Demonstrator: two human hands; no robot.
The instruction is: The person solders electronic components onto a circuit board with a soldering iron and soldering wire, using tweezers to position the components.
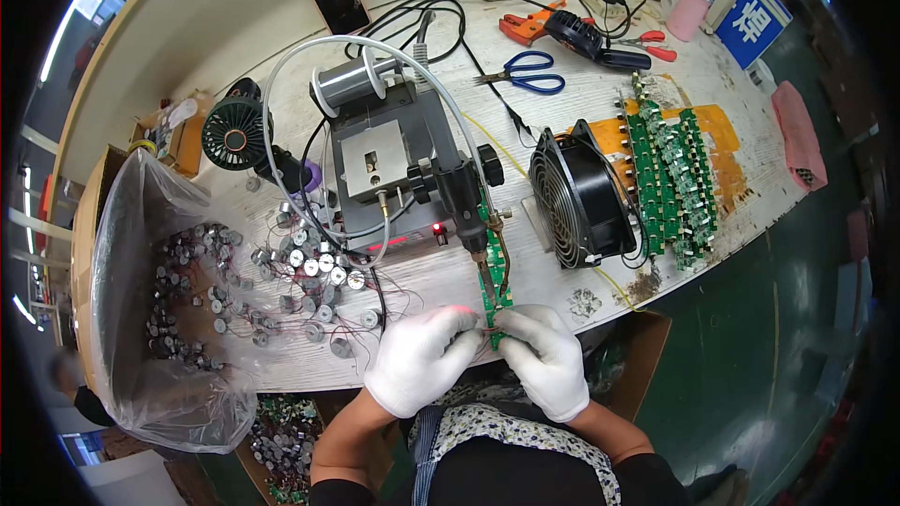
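Pinching from both sides, the left hand (420, 358) and right hand (546, 359), both in white gloves, meet on a narrow green circuit strip (494, 292) at the near edge of the tabletop (450, 274). Each grip is pressed together on the strip's lower end, fingertips nearly touching. Just beyond the strip, the black soldering machine (389, 169) reaches its tip down to the strip's upper end. Right of the machine stands a black fan (574, 195), then rows of green boards (677, 173). Left of the machine, small silver motors (314, 267) litter the surface, beside a bag-lined box (155, 300) holding more. Blue scissors (527, 73) lie behind the machine.
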